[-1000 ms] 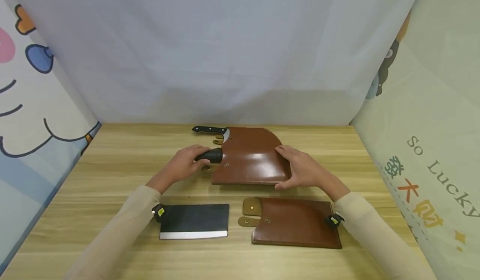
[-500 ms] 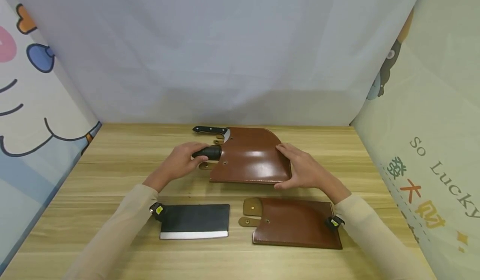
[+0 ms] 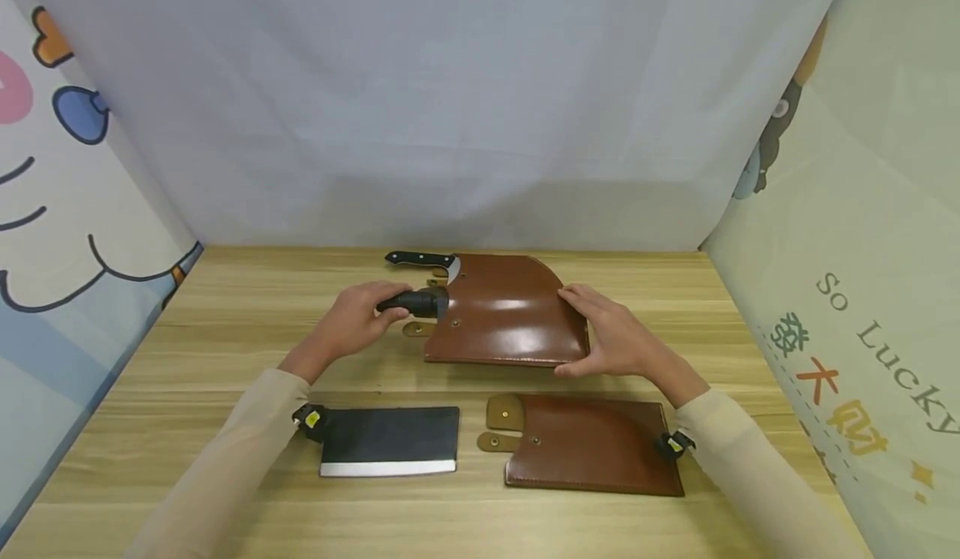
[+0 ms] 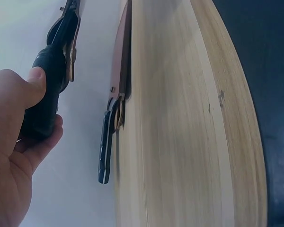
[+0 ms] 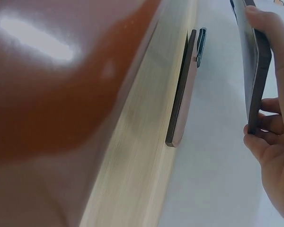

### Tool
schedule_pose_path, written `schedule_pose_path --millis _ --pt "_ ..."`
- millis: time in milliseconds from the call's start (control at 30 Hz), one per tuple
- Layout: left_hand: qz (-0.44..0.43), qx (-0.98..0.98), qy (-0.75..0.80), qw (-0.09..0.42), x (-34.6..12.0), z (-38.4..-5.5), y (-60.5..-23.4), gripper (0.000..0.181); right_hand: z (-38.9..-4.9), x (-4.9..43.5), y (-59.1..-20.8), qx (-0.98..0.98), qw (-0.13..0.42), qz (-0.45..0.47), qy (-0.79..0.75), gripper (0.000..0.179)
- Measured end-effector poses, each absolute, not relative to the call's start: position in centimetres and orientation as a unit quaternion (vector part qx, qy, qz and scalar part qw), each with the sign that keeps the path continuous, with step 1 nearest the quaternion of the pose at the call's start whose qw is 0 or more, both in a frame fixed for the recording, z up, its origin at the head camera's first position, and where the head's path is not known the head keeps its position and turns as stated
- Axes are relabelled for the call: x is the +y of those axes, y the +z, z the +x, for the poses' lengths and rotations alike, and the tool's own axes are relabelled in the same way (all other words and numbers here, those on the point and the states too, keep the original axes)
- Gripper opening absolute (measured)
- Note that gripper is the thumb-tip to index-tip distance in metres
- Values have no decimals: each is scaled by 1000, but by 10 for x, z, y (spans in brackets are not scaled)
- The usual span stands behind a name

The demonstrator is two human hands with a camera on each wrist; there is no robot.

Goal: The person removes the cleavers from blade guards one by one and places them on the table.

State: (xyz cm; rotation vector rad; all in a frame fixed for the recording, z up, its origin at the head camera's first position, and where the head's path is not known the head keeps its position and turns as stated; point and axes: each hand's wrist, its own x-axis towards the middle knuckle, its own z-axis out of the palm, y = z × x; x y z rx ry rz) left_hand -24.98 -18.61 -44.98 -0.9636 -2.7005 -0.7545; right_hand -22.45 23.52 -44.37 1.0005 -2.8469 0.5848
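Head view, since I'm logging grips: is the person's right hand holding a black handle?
No, the right hand grips a brown sheath at its right-hand end, while the left hand holds the black handle.

Your sleeves (image 3: 217, 467): cream. Your held sheath (image 3: 517, 326): glossy reddish-brown; its knife handle (image 3: 411, 302), black. Nearer you: second sheath (image 3: 592, 451), same brown, tan straps (image 3: 504, 414); blade (image 3: 390, 436), blackish, silver-edged. Far handle (image 3: 420, 258): black, silver rivets. Table (image 3: 187, 334): yellowish wood grain. Right cloth (image 3: 885, 226): pale green, with grey, red and orange lettering.
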Motion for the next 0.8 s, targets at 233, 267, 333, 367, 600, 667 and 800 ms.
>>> schedule_pose_path --millis 233,267,333,367,600,667,800 --pt "-325 -904 -262 96 -191 -248 -450 42 -222 238 -442 -925 33 331 185 117" --pt "-325 -903 -263 95 -192 -247 -450 41 -222 238 -442 -925 33 332 184 117" --pt "-324 -904 -263 93 -194 -246 -450 41 -221 239 -443 -925 33 331 183 117" --pt "-324 -904 -265 92 -194 -246 -449 41 -221 240 -443 -925 33 332 183 117" --pt "-311 -908 -266 91 -201 -243 -447 40 -218 243 -441 -924 35 329 191 117" --pt "-307 -908 -268 92 -204 -243 -447 40 -218 243 -440 -924 36 329 193 117" --pt "-306 -909 -268 93 -208 -242 -447 40 -218 245 -439 -924 35 329 192 117"
